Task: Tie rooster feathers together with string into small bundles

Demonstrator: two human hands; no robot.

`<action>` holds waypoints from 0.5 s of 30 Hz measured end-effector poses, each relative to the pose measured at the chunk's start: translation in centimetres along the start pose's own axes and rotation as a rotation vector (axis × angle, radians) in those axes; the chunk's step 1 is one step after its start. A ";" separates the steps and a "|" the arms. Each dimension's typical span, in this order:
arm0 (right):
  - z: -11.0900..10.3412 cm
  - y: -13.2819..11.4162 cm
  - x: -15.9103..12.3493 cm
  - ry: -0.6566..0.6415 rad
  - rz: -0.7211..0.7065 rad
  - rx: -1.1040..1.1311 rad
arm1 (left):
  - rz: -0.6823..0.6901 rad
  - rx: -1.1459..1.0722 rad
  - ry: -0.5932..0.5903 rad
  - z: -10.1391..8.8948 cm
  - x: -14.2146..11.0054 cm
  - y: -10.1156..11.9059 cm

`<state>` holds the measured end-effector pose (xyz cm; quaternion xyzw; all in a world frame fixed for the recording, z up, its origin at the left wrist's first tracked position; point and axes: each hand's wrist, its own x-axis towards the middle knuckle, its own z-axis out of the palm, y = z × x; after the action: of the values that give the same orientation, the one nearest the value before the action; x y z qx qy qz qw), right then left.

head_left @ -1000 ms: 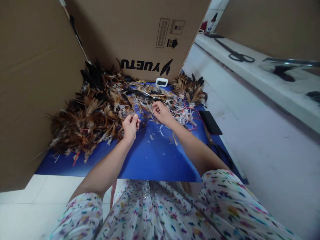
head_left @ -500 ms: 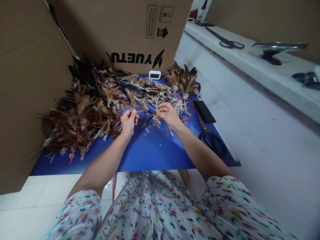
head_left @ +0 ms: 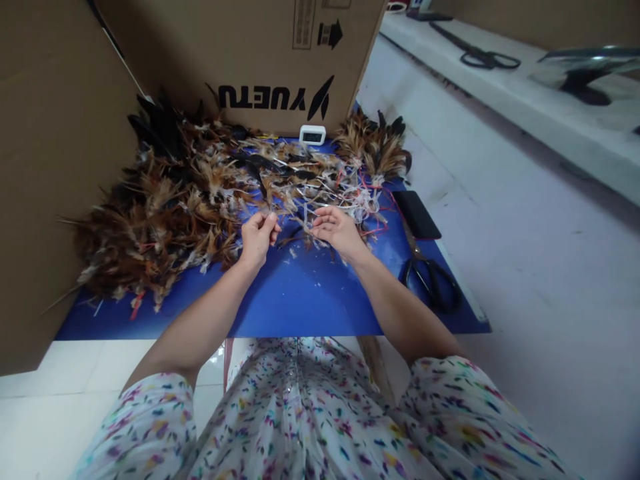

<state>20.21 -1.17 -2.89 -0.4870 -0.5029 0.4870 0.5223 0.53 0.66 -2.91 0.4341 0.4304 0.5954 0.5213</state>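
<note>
My left hand (head_left: 257, 239) is closed in a pinch, thumb against the bent index finger, above the blue tabletop (head_left: 295, 300). Whatever lies between those fingertips is too small to make out. Across a short gap, my right hand (head_left: 338, 232) has its fingers curved in towards the thumb, and anything thin in them cannot be told from the feathers behind. Loose brown and black feathers (head_left: 290, 170) spread just beyond both hands. A large heap of brown feather bunches (head_left: 165, 227) lies left of my left hand. White and pink ties (head_left: 367, 200) tangle beyond my right hand.
Black-handled scissors (head_left: 433, 283) and a dark phone (head_left: 417, 215) lie at the table's right side. A small white digital timer (head_left: 313, 135) stands before a cardboard box (head_left: 240, 53). Another feather bunch (head_left: 377, 150) sits back right. More scissors (head_left: 487, 59) rest on the pale ledge (head_left: 540, 87).
The view has tilted and shifted slightly, so the ledge and the box print sit higher. Both hands keep nearly the same place and pose over the table.
</note>
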 end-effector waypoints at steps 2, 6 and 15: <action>-0.2 0.2 0.1 -0.007 -0.007 -0.021 | -0.001 0.010 -0.013 0.0 -0.1 0.0; -0.5 0.3 -0.1 -0.008 -0.016 -0.043 | -0.012 0.030 -0.070 0.1 -0.4 -0.1; 0.1 -0.5 -1.0 0.047 -0.112 -0.041 | -0.175 0.005 -0.291 1.0 -1.9 0.6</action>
<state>20.09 -2.14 -2.47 -0.4799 -0.5266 0.4351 0.5505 1.52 -1.24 -2.17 0.4778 0.3878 0.4778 0.6269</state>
